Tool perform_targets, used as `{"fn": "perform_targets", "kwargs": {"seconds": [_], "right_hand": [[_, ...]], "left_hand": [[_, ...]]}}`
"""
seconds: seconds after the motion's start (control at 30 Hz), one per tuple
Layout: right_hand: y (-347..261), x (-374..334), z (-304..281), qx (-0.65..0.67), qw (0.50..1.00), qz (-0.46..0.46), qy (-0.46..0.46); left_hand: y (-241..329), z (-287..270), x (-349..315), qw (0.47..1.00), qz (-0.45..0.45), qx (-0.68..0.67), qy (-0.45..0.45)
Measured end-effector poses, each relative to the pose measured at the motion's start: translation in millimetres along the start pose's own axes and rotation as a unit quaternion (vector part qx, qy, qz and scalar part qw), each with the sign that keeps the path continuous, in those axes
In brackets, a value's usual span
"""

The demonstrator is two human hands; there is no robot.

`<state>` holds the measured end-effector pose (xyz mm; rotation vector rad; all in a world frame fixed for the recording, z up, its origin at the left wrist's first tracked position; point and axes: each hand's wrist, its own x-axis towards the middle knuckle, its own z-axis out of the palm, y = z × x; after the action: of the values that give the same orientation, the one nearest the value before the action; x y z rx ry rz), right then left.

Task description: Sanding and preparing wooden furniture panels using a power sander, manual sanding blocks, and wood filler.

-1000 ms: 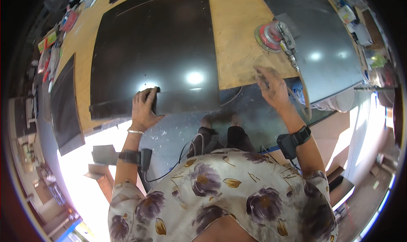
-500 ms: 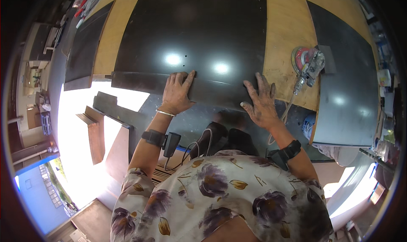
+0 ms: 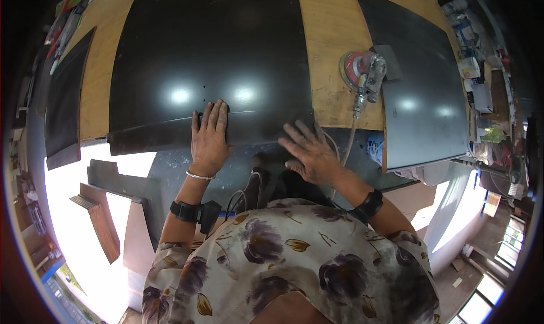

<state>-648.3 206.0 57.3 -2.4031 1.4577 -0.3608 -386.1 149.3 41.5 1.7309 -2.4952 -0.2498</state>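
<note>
A large dark, glossy panel (image 3: pixel 209 46) lies flat on a yellowish wooden worktable (image 3: pixel 334 29). A narrow dark strip (image 3: pixel 153 134) runs along its near edge; I cannot tell whether it is a separate piece. My left hand (image 3: pixel 209 140) rests flat across this strip, fingers stretched forward onto the panel, just below two small holes. At the panel's near right corner, my right hand (image 3: pixel 313 154) has its fingers spread, with the fingertips at the strip. Neither hand grips anything. Right of the panel sits an air sander (image 3: pixel 368 74) with a red round pad.
An air hose (image 3: pixel 350 134) hangs from the sander over the near edge. Another dark panel (image 3: pixel 425 114) lies at the right, a grey sheet (image 3: pixel 388 60) on its left edge. At the left is a smaller dark panel (image 3: pixel 68 97). Stacked brown boards (image 3: pixel 99 222) stand below left.
The view has turned, so the table appears shifted left and slightly lower. My left hand has straightened its fingers over the strip. My right hand sits at the corner, fingers still spread.
</note>
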Motion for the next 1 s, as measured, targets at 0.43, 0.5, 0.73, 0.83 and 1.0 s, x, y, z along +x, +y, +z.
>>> {"fn": "perform_targets", "kwargs": {"seconds": [0.43, 0.5, 0.73, 0.83, 1.0], "right_hand": [[239.7, -103.7, -164.6, 0.389, 0.786, 0.38, 0.293], [292.5, -124.9, -171.7, 0.371, 0.761, 0.406, 0.345], [479.0, -224.7, -180.7, 0.006, 0.731, 0.504, 0.46], [518.1, -256.1, -206.5, -0.08, 0.702, 0.557, 0.438], [578.6, -316.1, -232.5, -0.139, 0.629, 0.685, 0.341]], "left_hand": [[118.1, 30.9, 0.3, 0.999, 0.024, -0.003, -0.034], [128.6, 32.8, -3.1, 0.999, -0.034, -0.004, -0.032], [167.6, 38.1, 13.9, 0.988, -0.148, 0.012, -0.049], [172.9, 26.7, 16.0, 0.978, -0.202, 0.027, -0.049], [179.7, 29.9, 24.7, 0.967, -0.247, 0.034, -0.057]]}}
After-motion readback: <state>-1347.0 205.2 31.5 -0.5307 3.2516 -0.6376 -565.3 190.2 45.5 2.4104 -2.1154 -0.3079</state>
